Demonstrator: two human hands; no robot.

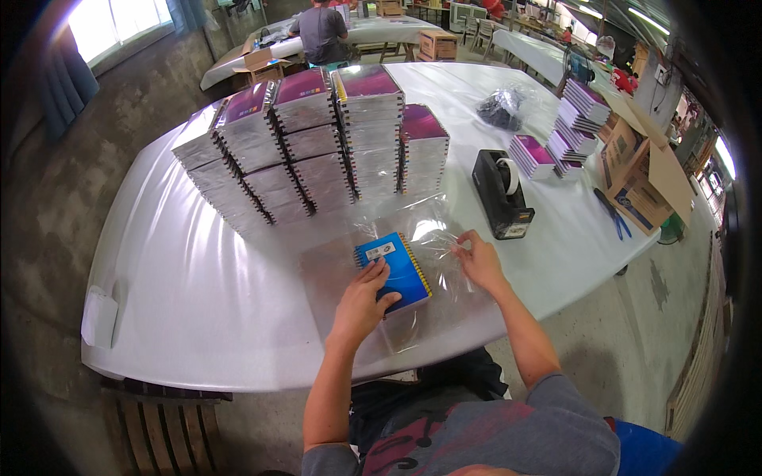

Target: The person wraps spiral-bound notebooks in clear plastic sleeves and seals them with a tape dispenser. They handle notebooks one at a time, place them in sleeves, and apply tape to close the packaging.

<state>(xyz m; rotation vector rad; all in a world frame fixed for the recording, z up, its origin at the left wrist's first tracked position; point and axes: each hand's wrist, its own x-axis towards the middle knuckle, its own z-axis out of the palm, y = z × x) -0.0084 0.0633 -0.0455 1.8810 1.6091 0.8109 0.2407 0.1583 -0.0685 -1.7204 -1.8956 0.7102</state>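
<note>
A blue spiral notebook (409,279) with a white label lies on a sheet of clear plastic film (333,274) near the table's front edge. My left hand (365,300) rests on the notebook's left side, fingers stretched over its cover. To the right of the notebook, my right hand (479,260) pinches the edge of the film between thumb and fingers. The film is wrinkled and partly raised between the notebook and that hand. A black tape dispenser (500,198) with a roll of tape stands just beyond my right hand.
Tall stacks of wrapped spiral notebooks (317,151) stand behind the film. Purple notebooks (575,123) are piled at the right, beside an open cardboard box (647,170) and blue-handled pliers (613,213). A bundled plastic bag (502,109) lies farther back. Another person (320,36) sits at a far table.
</note>
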